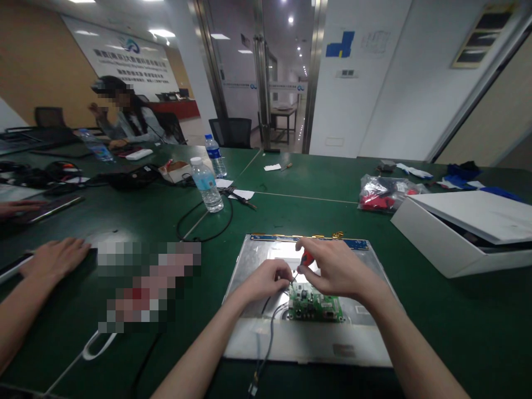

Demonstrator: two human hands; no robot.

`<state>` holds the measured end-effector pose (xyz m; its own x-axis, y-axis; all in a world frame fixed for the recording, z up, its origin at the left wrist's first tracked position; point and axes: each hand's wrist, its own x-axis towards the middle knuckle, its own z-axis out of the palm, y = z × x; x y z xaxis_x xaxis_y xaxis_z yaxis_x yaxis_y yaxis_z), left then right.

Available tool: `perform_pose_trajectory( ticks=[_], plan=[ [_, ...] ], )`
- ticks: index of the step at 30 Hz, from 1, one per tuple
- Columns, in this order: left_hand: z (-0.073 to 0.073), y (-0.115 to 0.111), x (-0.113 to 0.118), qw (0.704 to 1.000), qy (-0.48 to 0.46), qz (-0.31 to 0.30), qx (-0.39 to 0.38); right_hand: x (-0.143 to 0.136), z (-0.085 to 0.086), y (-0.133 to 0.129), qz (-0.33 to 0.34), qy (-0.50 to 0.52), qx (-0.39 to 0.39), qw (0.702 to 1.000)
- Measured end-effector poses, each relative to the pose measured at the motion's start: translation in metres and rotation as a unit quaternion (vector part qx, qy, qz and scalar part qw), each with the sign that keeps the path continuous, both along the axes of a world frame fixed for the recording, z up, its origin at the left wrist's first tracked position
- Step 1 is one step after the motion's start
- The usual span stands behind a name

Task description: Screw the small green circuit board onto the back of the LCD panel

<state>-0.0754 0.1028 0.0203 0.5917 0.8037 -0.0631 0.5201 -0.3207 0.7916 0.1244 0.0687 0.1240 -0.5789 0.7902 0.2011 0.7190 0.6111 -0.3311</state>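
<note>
A silver display panel (286,339) lies flat on the green table in front of me, a green circuit board (316,306) on its middle. My right hand (332,266) is closed around the red handle of a screwdriver (306,258), whose thin shaft slants down toward the board's upper left corner. Beside that corner, my left hand (272,279) has its fingers pinched together near the screwdriver's tip; what they hold, if anything, is hidden. A grey cable (272,327) with a white connector runs from the board over the panel's near edge.
A white box (440,238) and a plastic bag with red items (380,194) stand at right. Water bottles (206,185) and a black cable (178,224) lie ahead left. Another person's hand (56,257) rests at far left; a seated person (128,119) is behind.
</note>
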Motion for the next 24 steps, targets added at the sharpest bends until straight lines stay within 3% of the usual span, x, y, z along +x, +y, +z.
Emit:
perform_pose_trajectory(
  ticks=[12,20,24],
  plan=[
    [-0.008,0.004,-0.002,1.000,-0.008,-0.018,0.003,-0.013,-0.001,0.002,-0.030,-0.037,0.009,0.999],
    [0.001,0.001,0.001,1.000,0.005,-0.004,0.012,-0.007,0.004,0.001,0.023,-0.005,-0.011,1.000],
    [-0.001,0.001,0.000,1.000,0.003,-0.017,0.010,-0.009,0.002,0.006,-0.021,-0.028,0.004,0.999]
  ],
)
